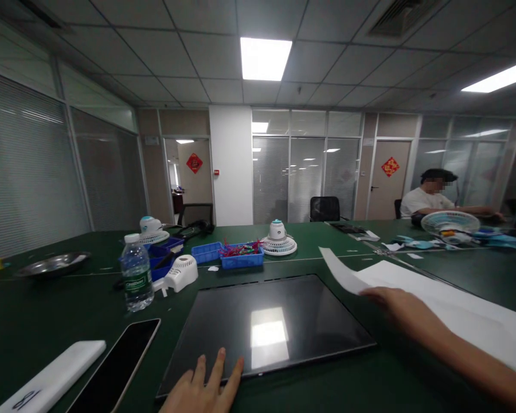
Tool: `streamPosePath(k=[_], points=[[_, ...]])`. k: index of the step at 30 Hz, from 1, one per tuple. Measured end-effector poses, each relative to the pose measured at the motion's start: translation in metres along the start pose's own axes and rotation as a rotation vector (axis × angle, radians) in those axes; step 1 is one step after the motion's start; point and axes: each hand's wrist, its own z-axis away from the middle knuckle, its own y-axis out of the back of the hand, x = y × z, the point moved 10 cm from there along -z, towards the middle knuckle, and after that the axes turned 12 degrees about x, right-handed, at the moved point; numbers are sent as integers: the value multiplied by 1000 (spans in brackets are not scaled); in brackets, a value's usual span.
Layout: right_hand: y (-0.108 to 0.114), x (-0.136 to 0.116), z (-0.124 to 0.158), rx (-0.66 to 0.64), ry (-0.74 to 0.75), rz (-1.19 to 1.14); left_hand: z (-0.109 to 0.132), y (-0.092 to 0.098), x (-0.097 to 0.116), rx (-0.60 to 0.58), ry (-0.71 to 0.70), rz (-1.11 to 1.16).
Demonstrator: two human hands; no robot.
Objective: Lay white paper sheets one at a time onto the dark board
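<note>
Left hand (pixel 201 387): fingers spread on dark panel (pixel 223 321), flat and uncovered.
Right hand (pixel 406 312): apparently pinching white sheet (pixel 417 284) by near edge.
Sheet lift: one end up beyond right hand; remainder not yet raised.

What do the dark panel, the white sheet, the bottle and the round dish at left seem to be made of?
Dark panel: glass or plastic face, glossy; it mirrors the ceiling light.
White sheet: probably paper or thin plastic, matte; one end curls.
Bottle: likely clear plastic; see-through.
Round dish: apparently metal, silvery with shiny highlights.
</note>
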Motion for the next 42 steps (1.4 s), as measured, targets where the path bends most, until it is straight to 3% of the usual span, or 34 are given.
streamPosePath(k=[4,7,12,14,16,19,22,25,27,29,35,42], points=[[-15,-133,11,-148,216,-96,-1,14,-9,-28,4,133],[-33,-206,26,-279,375,-185,6,21,-21,79,-20,172],[-50,-266,33,-349,543,-326,17,51,-42,428,5,174],[-52,-279,33,-367,578,-369,17,51,-57,449,107,186],[-52,-287,32,-389,584,-415,15,41,-72,366,214,220],[-53,-282,27,-421,531,-507,15,16,-86,133,353,298],[-58,-241,0,-323,367,-437,19,5,-89,-24,421,350],[-69,-164,-32,-208,71,-130,19,9,-89,-33,433,359],[-76,-118,-39,-218,-84,-5,18,12,-90,-7,437,368],[-82,-91,-34,-261,-139,15,18,11,-92,24,442,378],[-83,-75,11,-322,-135,-13,19,5,-95,77,448,370],[-59,-70,29,-154,-105,-116,17,-1,-101,71,448,423]])
